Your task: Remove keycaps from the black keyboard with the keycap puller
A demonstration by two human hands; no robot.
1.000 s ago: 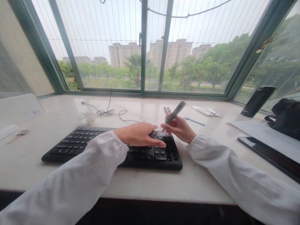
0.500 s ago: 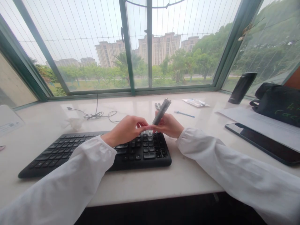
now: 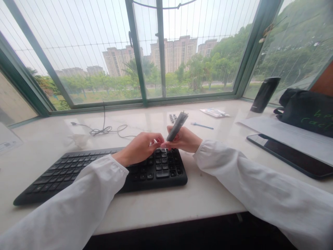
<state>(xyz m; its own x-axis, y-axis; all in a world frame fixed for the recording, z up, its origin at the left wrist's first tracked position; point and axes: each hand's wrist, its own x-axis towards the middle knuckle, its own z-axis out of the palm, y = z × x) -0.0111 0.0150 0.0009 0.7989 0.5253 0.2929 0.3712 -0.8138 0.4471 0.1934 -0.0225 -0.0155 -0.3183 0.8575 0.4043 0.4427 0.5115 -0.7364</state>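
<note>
A black keyboard (image 3: 73, 170) lies tilted across the white tabletop, with bare key sockets at its right end. My right hand (image 3: 187, 139) is closed around a dark grey, thick pen-like tool (image 3: 177, 125) that leans up to the right. Its lower end points at the upper right keys and is hidden by my fingers. My left hand (image 3: 140, 147) rests over the keyboard's right half, fingers bent and tips together beside my right thumb. Whatever these fingertips hold, if anything, is hidden. Several loose keycaps (image 3: 172, 118) lie behind my right hand.
A blue thin brush-like stick (image 3: 203, 125) and a flat clear packet (image 3: 214, 113) lie behind to the right. Farther right are a phone (image 3: 288, 154), paper sheets (image 3: 262, 129), a black bottle (image 3: 265, 94) and a black bag (image 3: 309, 107). A coiled cable (image 3: 101, 130) lies behind the keyboard.
The view has shifted slightly, so most things sit a little farther left. My fingertips have drawn in, with my right thumb now curled down closer to the keys. The tool stays in my right hand.
</note>
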